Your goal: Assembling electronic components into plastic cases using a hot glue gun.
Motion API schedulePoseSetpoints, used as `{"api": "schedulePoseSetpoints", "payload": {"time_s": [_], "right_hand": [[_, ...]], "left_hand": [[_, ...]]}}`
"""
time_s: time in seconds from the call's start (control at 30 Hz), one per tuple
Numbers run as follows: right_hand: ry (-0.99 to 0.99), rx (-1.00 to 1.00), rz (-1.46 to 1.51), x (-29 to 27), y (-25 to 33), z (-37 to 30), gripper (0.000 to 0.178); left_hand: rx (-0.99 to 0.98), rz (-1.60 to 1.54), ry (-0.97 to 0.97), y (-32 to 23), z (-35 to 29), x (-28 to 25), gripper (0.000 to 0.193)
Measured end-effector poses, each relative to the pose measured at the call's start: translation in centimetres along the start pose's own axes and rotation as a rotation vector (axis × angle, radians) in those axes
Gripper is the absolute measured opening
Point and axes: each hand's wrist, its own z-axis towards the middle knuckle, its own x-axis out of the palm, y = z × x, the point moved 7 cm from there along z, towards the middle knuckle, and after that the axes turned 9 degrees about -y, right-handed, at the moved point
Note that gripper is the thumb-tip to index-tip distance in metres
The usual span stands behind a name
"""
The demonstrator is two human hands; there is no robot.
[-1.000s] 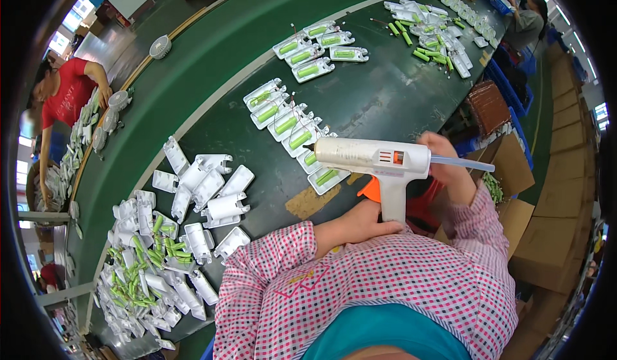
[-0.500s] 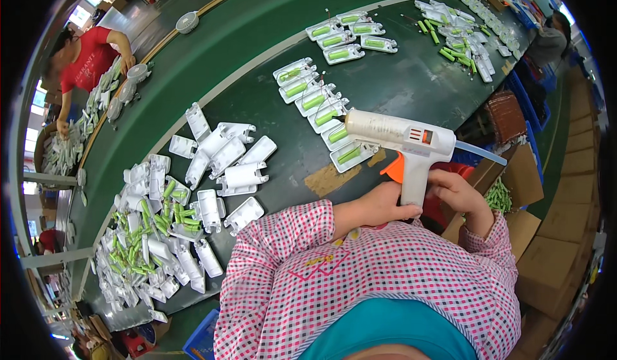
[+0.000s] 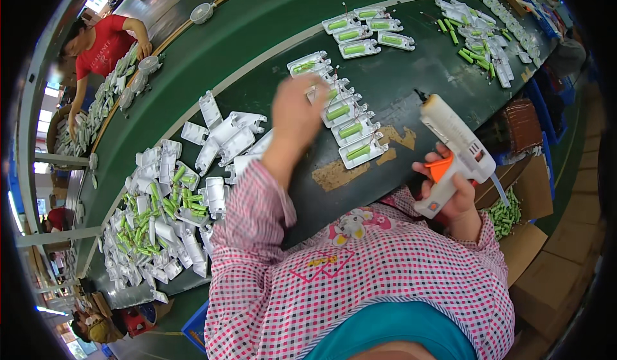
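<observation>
Risking displaced white plastic trays of green cylinders if bumped by left hand, fingers too blurred to tell; curling right hand's fingers round white plastic glue gun.

Glue gun smooth plast.; box matt cardbd.

On the far left, a red T-shirt on someone across the line carries pale capitals over the chest. On the near checked smock, a small yellow motif may be lettering; I can't make it out. Any print on the white hot-glue gun is too small.
</observation>
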Motion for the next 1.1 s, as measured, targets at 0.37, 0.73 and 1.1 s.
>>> {"api": "schedulePoseSetpoints", "payload": {"time_s": [0.37, 0.73, 1.1], "right_hand": [[-0.029, -0.042, 0.158, -2.6, 0.7, -1.8, 0.059], [-0.009, 0.033, 0.192, -2.7, -1.9, 0.4, 0.058], [-0.024, -0.012, 0.236, -3.6, -2.1, -0.7, 0.055]], "left_hand": [[0.027, 0.035, -0.124, 10.2, 4.8, 7.2, 0.037], [-0.060, -0.176, -0.072, 5.1, 2.8, 10.4, 0.036], [0.414, 0.015, 0.552, -3.9, -7.9, 3.4, 0.102]]}}
